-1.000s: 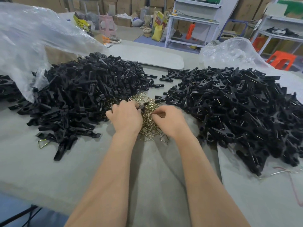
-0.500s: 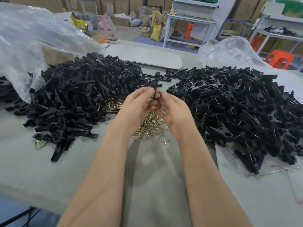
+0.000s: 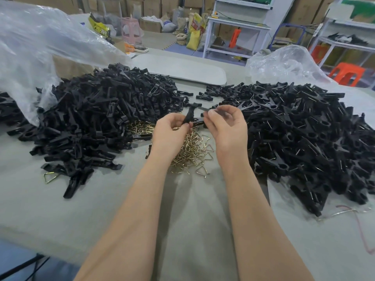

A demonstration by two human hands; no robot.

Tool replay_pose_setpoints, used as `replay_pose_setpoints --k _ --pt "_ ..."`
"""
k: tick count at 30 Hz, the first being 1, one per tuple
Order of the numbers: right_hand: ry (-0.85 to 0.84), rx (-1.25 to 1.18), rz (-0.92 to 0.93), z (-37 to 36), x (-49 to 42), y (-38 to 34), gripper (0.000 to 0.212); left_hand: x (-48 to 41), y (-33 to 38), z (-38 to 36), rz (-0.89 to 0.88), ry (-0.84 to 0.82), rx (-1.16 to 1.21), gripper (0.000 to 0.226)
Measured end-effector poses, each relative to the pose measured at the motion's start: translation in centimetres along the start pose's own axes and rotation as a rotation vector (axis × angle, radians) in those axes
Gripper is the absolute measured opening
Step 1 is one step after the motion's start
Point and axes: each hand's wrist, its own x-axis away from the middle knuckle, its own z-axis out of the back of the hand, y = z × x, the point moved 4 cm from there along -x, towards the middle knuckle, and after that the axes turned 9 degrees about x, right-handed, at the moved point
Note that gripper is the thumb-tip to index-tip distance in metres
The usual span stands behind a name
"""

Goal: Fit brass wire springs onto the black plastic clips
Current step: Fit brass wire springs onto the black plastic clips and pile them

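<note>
Cardboard boxes [image 3: 158,5] and white shelving [image 3: 237,27] fill the warehouse behind the grey table [image 3: 192,216] where we work. On its left lies a heap of bare black clips [image 3: 97,118], spilling from a clear plastic bag [image 3: 40,47]. On the right, well apart, is a second heap [image 3: 304,134] whose clips show thin wire, so we take them for finished ones. Between the two, just beneath our hands, sits the pile of brass wire springs [image 3: 192,151].

Our left grip [image 3: 168,134] is clenched round the lower end of one black clip [image 3: 190,114], holding it nearly upright above the springs. Our right grip [image 3: 227,128] pinches a second black piece [image 3: 207,109] between thumb and forefinger, close beside the first clip's top. Whether either grip also holds a spring, we cannot tell.

We judge the clips light, stiff and a little slick, best held low on the shank so the head end is free. The springs look light and springy and tangle readily. We would take one by its closed corner, leaving the open wire ends free to seat.
</note>
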Motion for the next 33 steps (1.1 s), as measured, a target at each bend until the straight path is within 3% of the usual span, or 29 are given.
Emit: replay_pose_setpoints --k 3,6,9,15,23,30,33 --pt "0.053 0.35 0.121 -0.2 0.3 0.0 0.016 0.0 0.2 -0.5 -0.064 -0.068 0.001 0.02" --pt "0.029 0.496 0.159 -0.5 0.6 0.3 0.015 0.3 0.7 -0.8 -0.112 -0.102 0.043 0.034" --pt "-0.01 0.517 0.18 -0.7 0.5 0.2 0.015 0.4 0.8 -0.5 -0.144 -0.094 0.074 0.048" --pt "-0.138 0.6 0.122 -1.2 0.2 0.6 0.027 0.1 0.1 -0.2 -0.05 -0.049 0.105 0.005" --pt "-0.018 0.643 0.201 0.1 0.0 -0.1 0.02 0.1 -0.2 -0.3 0.052 -0.034 0.137 0.01" --pt "-0.134 0.495 0.091 -0.6 0.2 0.2 0.029 0.1 -0.2 -0.3 0.055 -0.032 0.148 0.01" --pt "-0.151 0.462 0.081 -0.8 0.3 0.2 0.022 0.0 -0.1 -0.4 0.04 -0.045 0.143 0.009"
